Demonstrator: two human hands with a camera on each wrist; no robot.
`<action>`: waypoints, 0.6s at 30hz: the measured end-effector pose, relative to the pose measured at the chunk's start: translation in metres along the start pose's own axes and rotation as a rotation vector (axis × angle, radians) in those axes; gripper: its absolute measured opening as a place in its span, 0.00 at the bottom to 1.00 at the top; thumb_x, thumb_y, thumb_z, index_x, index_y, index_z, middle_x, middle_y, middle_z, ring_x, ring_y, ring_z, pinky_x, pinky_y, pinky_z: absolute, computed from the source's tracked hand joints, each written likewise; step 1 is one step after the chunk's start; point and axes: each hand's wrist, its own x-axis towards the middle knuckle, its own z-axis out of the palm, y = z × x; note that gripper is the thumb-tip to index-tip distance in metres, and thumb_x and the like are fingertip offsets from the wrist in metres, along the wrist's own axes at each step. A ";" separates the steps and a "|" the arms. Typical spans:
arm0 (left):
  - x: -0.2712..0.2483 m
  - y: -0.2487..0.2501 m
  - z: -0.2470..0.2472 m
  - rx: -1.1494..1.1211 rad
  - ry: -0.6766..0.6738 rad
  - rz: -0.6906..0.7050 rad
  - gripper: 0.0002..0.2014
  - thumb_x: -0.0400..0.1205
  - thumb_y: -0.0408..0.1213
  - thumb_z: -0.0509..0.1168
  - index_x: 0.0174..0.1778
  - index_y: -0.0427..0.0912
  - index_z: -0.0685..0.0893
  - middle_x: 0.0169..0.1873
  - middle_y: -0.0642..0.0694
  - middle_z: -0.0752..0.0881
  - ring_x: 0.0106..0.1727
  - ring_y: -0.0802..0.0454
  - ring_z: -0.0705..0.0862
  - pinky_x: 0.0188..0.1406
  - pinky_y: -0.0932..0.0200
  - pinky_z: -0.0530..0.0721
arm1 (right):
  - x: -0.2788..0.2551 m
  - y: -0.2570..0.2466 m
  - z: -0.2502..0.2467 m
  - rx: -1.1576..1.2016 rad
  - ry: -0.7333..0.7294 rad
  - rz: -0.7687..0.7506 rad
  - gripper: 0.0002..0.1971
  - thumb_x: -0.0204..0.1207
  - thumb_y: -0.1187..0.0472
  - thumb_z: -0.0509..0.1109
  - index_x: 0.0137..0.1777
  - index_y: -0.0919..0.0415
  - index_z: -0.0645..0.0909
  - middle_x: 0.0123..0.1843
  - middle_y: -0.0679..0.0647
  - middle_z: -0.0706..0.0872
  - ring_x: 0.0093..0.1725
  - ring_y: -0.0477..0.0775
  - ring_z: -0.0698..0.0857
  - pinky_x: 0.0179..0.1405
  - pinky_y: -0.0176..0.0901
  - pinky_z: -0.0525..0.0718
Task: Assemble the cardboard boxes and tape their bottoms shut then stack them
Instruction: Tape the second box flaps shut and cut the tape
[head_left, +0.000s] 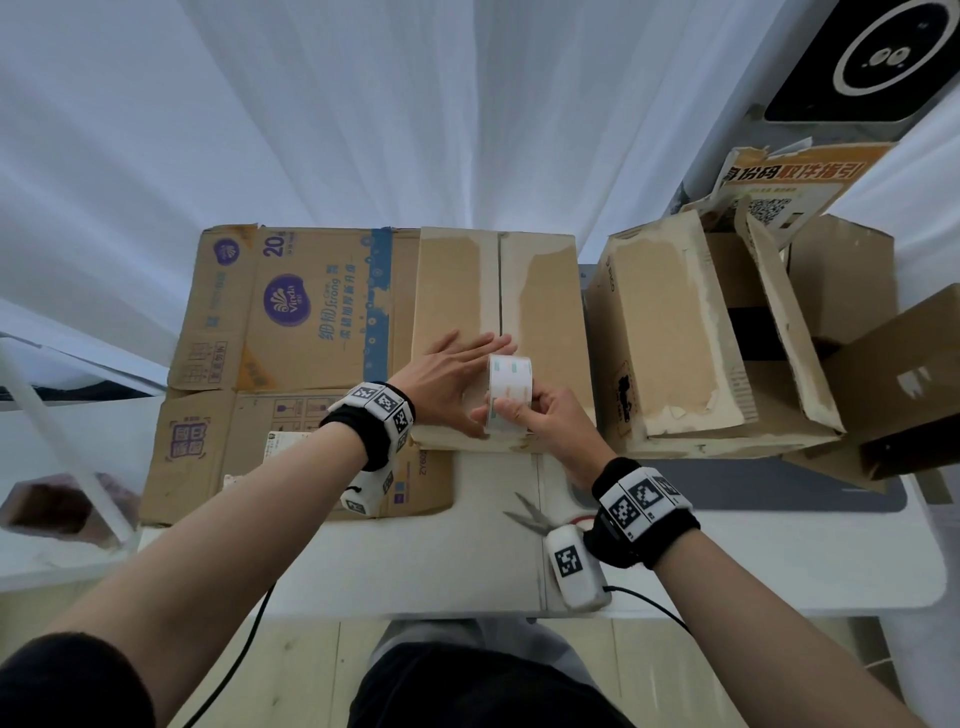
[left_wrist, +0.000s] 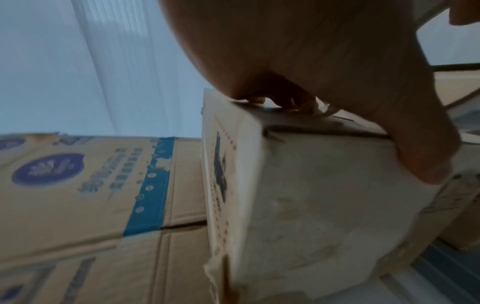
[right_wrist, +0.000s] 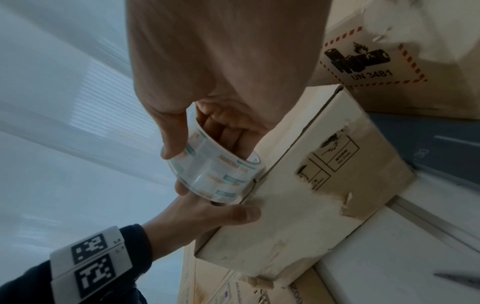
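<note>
A brown cardboard box (head_left: 540, 317) stands mid-table with its two flaps folded down, their seam running away from me. My left hand (head_left: 462, 382) lies flat on the left flap with straight fingers, its thumb (right_wrist: 241, 214) down on the near face. My right hand (head_left: 522, 413) grips a white printed tape roll (head_left: 511, 392) standing on edge at the box's near rim, on the seam. In the right wrist view the thumb rests on the outside of the tape roll (right_wrist: 215, 174) and the fingers reach into its core. The left wrist view shows the box's (left_wrist: 311, 205) near face under my palm.
A large flattened printed carton (head_left: 291, 332) lies under and left of the box. A second box (head_left: 670, 338) with raised flaps stands right, more cardboard behind it. Scissors (head_left: 530, 514) lie on the white table (head_left: 467, 551) near my right wrist, beside a grey mat (head_left: 779, 488).
</note>
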 end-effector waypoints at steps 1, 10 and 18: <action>0.001 0.001 0.001 -0.009 0.024 0.008 0.58 0.68 0.67 0.73 0.88 0.53 0.47 0.87 0.57 0.44 0.87 0.59 0.42 0.86 0.43 0.38 | 0.000 -0.001 -0.001 -0.003 0.003 -0.011 0.11 0.83 0.62 0.70 0.59 0.70 0.86 0.53 0.60 0.93 0.53 0.53 0.91 0.52 0.43 0.85; 0.018 -0.014 -0.002 0.027 0.149 0.015 0.49 0.71 0.68 0.66 0.86 0.51 0.61 0.87 0.53 0.54 0.88 0.53 0.49 0.87 0.42 0.43 | 0.018 -0.002 -0.007 0.009 0.124 -0.050 0.11 0.83 0.60 0.70 0.59 0.65 0.87 0.53 0.55 0.93 0.57 0.53 0.89 0.62 0.49 0.84; 0.020 -0.020 -0.003 -0.008 0.132 0.001 0.43 0.73 0.68 0.65 0.84 0.56 0.67 0.86 0.55 0.58 0.87 0.53 0.55 0.86 0.38 0.47 | 0.025 0.012 -0.008 0.018 0.189 0.009 0.13 0.83 0.58 0.71 0.62 0.65 0.87 0.55 0.56 0.93 0.55 0.48 0.90 0.60 0.49 0.86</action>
